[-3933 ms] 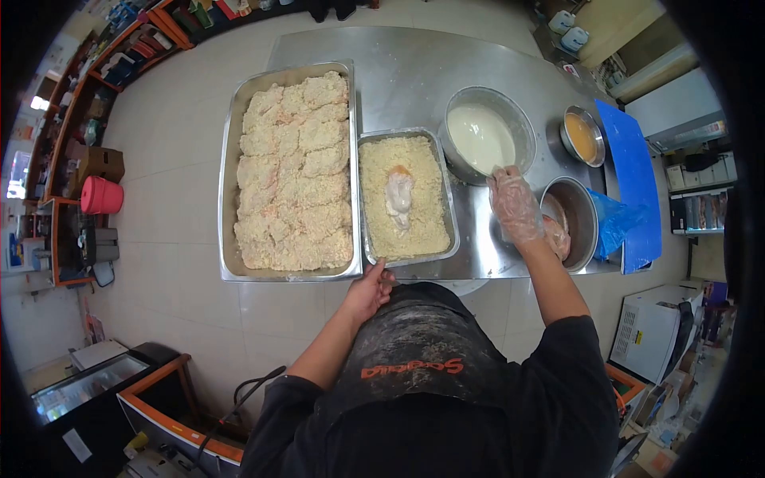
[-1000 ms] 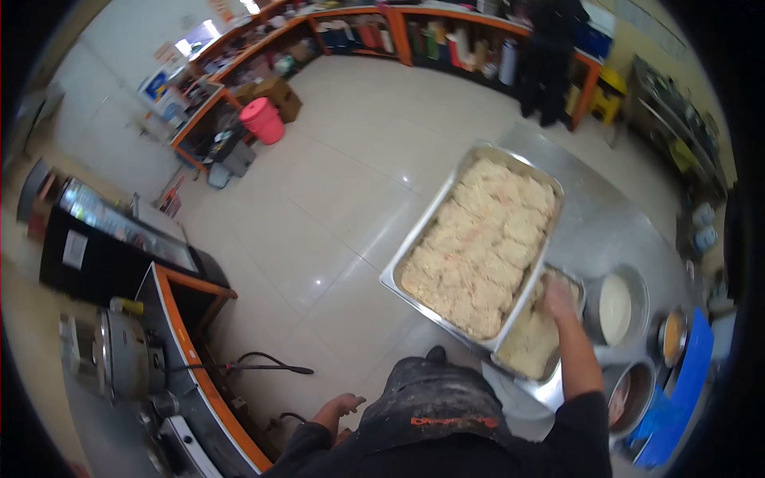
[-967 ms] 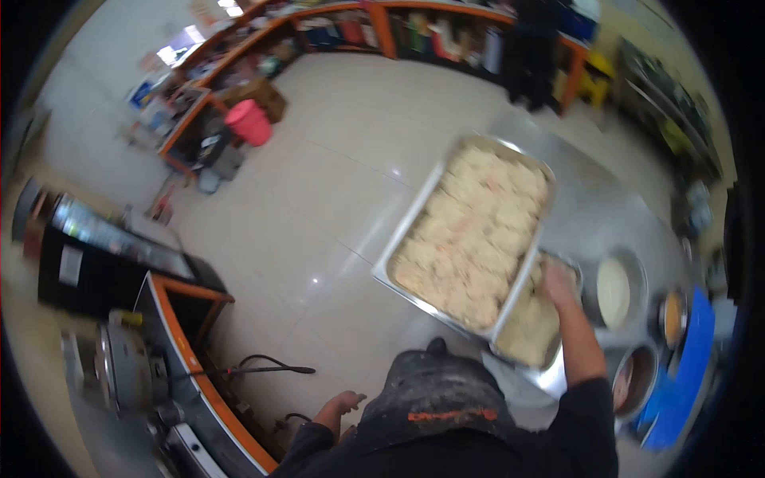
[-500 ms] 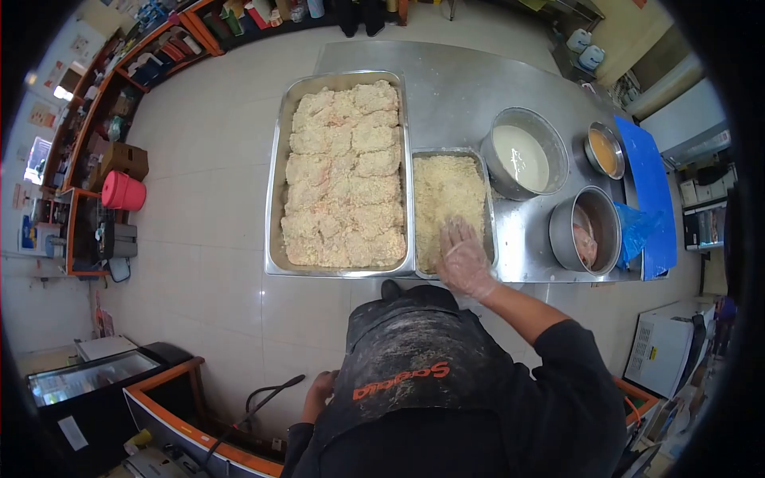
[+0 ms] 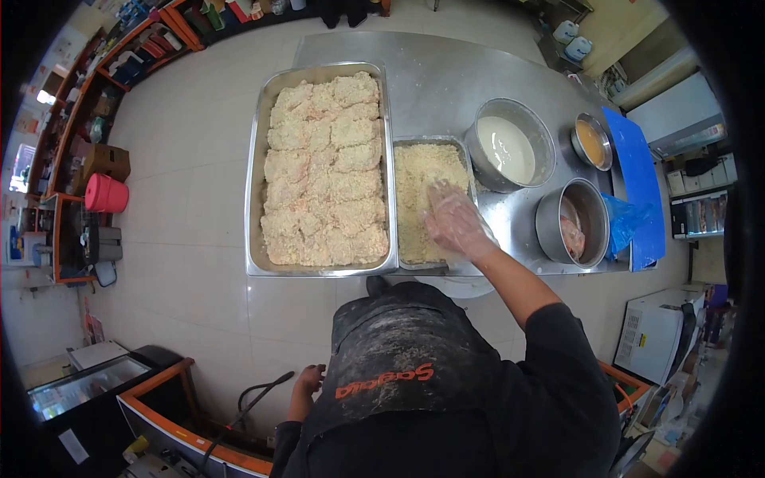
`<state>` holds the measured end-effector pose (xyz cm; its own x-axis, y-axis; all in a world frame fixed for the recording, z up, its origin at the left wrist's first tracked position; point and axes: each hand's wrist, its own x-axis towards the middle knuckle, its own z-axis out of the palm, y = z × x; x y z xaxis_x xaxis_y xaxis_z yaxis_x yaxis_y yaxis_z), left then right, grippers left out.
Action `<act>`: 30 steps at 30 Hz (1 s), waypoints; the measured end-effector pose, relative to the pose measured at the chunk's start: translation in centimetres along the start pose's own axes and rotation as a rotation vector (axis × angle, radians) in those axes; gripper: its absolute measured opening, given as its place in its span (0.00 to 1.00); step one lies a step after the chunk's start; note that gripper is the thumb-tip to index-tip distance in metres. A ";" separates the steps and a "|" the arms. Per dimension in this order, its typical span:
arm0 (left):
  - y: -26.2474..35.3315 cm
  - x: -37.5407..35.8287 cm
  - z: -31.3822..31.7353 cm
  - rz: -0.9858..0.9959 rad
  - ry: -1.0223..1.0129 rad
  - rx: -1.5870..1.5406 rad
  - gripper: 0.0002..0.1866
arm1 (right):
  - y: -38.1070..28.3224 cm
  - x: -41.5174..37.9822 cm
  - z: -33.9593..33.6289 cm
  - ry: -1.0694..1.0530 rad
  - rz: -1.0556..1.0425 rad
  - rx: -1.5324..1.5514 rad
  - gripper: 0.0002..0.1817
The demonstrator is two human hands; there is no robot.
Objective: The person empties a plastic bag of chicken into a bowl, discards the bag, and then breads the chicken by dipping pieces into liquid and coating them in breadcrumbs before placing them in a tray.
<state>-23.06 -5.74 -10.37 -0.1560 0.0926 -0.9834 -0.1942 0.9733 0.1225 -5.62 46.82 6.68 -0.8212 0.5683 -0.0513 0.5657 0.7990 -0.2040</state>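
In the head view my right hand (image 5: 458, 222), in a clear plastic glove, is over the small metal tray (image 5: 468, 169) of pale breadcrumbs (image 5: 422, 166). Its fingers are stretched forward onto the crumbs, and their tips are dusted and slightly blurred. My left hand (image 5: 308, 379) hangs bare beside my dark, floury apron (image 5: 398, 342), fingers loosely apart, nothing seen in it. Left of the crumbs, a large metal tray (image 5: 256, 175) holds rows of crumb-coated pieces (image 5: 327, 171). To the right stand a pot of white batter (image 5: 508, 150) and a pot (image 5: 594, 248) with raw meat (image 5: 571, 237).
A bowl of orange liquid (image 5: 590, 143), a blue board (image 5: 637, 191) and a blue plastic bag (image 5: 625, 223) occupy the right end of the steel table (image 5: 414, 76). A pink bucket (image 5: 106, 193) stands by shelves at left. A hose-like black bar (image 5: 267, 388) is below left.
My right hand has lifted and shifted over the crumbs, its fingers now farther up the tray. My left hand has swung slightly away from the apron. The whole view has shifted a little.
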 end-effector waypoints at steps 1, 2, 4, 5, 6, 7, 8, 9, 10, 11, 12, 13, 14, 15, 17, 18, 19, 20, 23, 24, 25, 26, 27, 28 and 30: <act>-1.1 0.6 0.5 -0.027 -0.013 -0.029 0.22 | 0.5 0.6 0.8 0.029 -0.040 -0.029 0.34; -2.0 1.3 1.0 -0.072 -0.041 -0.070 0.21 | 0.9 0.9 1.3 -0.004 -0.029 0.003 0.31; -3.6 3.2 2.4 -0.120 -0.051 -0.146 0.20 | 1.6 2.2 1.6 -0.069 -0.017 0.065 0.27; -4.6 4.0 2.9 -0.129 -0.035 -0.166 0.19 | 2.1 2.9 1.5 -0.156 -0.069 0.066 0.26; -5.2 4.3 3.2 -0.134 -0.018 -0.183 0.19 | 2.9 3.6 1.0 -0.241 -0.117 0.067 0.25; -5.5 4.3 3.2 -0.136 -0.052 -0.119 0.18 | 3.5 4.1 0.2 -0.324 -0.167 0.066 0.23; -5.3 4.6 3.1 -0.133 -0.086 -0.062 0.17 | 4.0 4.8 -0.8 -0.356 -0.199 0.003 0.21; -4.9 4.8 3.1 -0.129 -0.118 -0.010 0.17 | 4.2 5.7 -2.2 -0.387 -0.237 -0.062 0.20; -4.1 3.9 3.0 -0.051 -0.121 -0.016 0.16 | 4.2 6.3 -2.8 -0.416 -0.279 -0.129 0.20; -2.8 2.1 2.9 0.027 -0.125 -0.026 0.15 | 4.1 6.6 -2.7 -0.406 -0.250 -0.121 0.19; -2.4 1.5 3.1 0.062 -0.127 -0.036 0.15 | 4.0 6.5 -1.9 -0.399 -0.218 -0.108 0.18; -2.3 1.1 3.3 0.096 -0.129 -0.046 0.14 | 4.1 6.1 -0.7 -0.395 -0.181 -0.088 0.17; -2.2 0.9 3.5 0.093 -0.129 -0.056 0.14 | 4.9 5.9 2.0 -0.131 -0.235 -0.136 0.17; -1.9 0.6 3.7 0.107 -0.130 -0.064 0.13 | 6.3 5.9 5.6 0.137 -0.288 -0.182 0.17; -0.6 -1.1 3.8 0.147 -0.142 -0.065 0.13 | 6.6 6.5 5.6 0.009 -0.281 -0.227 0.16; -0.6 -1.2 3.7 0.144 -0.151 -0.046 0.12 | 5.7 8.0 0.9 -0.385 -0.223 -0.225 0.17; -0.6 -1.3 3.7 0.141 -0.160 -0.027 0.12 | 5.4 9.2 -1.9 -0.771 -0.164 -0.224 0.18; -1.5 -0.2 3.6 0.107 -0.167 -0.004 0.12 | 6.1 9.3 -2.4 -0.631 -0.133 -0.092 0.18; -1.4 -0.1 3.3 0.029 -0.125 -0.002 0.12 | 6.7 9.5 -3.7 -0.411 -0.040 0.083 0.22; -1.3 -0.2 3.2 0.019 -0.113 0.003 0.13 | 5.2 9.7 -4.9 -0.474 0.007 -0.005 0.23; -1.4 -0.3 3.1 0.008 -0.102 0.008 0.13 | 4.3 9.8 -5.5 -0.536 0.056 -0.092 0.25; -1.4 -0.4 2.9 0.010 -0.101 0.024 0.13 | 4.0 9.9 -5.1 -0.524 0.065 -0.088 0.25; -1.5 -0.2 3.0 0.012 -0.101 0.029 0.13 | 3.8 10.1 -4.4 -0.513 0.071 -0.086 0.25; -1.7 0.0 3.0 0.013 -0.101 0.034 0.14 | 3.8 10.2 -4.0 -0.502 0.075 -0.084 0.26; -2.4 1.1 3.3 0.025 -0.111 0.033 0.14 | 3.9 11.0 -3.4 -0.611 0.141 -0.063 0.26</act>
<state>-19.61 -7.28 -12.20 -0.0519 0.1383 -0.9890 -0.1588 0.9766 0.1449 -12.15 56.89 8.62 -0.6225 0.4692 -0.6264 0.6597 0.7452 -0.0973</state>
